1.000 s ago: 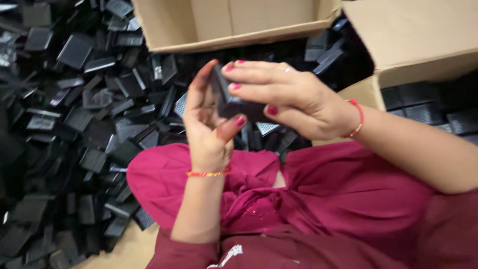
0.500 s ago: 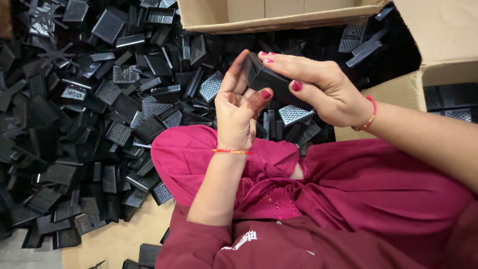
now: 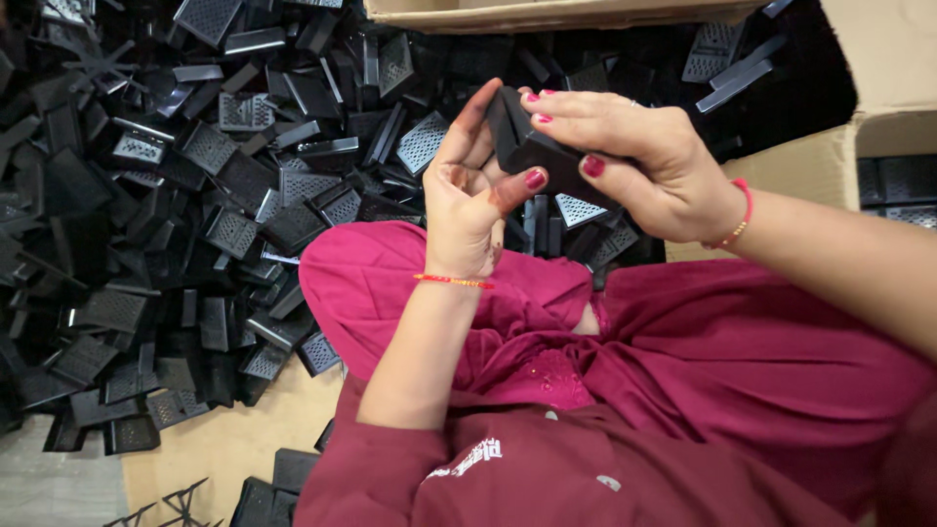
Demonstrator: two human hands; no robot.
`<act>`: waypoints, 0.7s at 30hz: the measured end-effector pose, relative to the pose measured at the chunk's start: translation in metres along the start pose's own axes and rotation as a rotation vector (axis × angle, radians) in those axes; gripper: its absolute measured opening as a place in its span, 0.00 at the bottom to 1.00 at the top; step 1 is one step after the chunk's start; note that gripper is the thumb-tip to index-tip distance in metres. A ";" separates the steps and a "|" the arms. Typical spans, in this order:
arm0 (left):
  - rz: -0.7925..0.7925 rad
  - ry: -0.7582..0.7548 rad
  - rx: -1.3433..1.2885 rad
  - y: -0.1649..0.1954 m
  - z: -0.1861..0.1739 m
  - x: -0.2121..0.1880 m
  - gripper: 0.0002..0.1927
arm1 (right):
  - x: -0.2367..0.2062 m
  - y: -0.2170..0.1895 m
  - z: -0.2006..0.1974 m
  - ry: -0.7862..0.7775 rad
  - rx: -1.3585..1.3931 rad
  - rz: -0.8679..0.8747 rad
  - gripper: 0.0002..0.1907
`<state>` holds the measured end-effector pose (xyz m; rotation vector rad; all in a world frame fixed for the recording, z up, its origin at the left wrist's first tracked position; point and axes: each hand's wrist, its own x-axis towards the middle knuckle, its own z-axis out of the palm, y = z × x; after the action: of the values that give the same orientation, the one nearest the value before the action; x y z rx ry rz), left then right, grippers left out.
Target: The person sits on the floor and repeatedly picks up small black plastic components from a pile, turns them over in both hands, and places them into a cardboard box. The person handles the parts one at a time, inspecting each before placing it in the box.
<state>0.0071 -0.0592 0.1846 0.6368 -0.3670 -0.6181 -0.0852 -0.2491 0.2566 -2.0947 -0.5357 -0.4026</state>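
Two hands meet over a lap draped in magenta cloth [image 3: 683, 371], closest to the camera. A left hand [image 3: 473, 200] rises from a bare forearm with a thin orange thread bracelet [image 3: 454, 281] at the wrist; its fingers stand nearly straight and its thumb presses against the lower edge of a black plastic part [image 3: 532, 146]. A right hand [image 3: 639, 161], wearing a red bead bracelet [image 3: 742, 220], comes in from the right and curls over the top of that same part, fingertips on its upper edge and thumb beneath, so the part is clamped between both hands just above the knees. Beyond the lap, a wide heap of black plastic grille pieces [image 3: 195, 195] spreads over a sheet of brown cardboard [image 3: 224, 449], many showing perforated mesh faces. Farther off, an open cardboard box [image 3: 547, 15] sits at the top edge, and another box flap [image 3: 888, 68] stands at the upper right with more black pieces inside it.
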 end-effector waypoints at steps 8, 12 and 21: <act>0.047 -0.052 -0.029 -0.002 0.002 -0.004 0.43 | 0.001 -0.001 0.005 -0.002 0.016 0.023 0.22; 0.060 -0.061 -0.053 -0.003 -0.002 -0.003 0.43 | 0.001 0.005 0.010 0.026 0.075 0.027 0.23; 0.050 -0.039 -0.007 0.000 -0.005 -0.004 0.45 | -0.002 0.013 0.019 -0.005 0.075 -0.044 0.23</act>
<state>0.0063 -0.0542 0.1807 0.6078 -0.4160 -0.5844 -0.0786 -0.2398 0.2369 -2.0157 -0.5918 -0.3962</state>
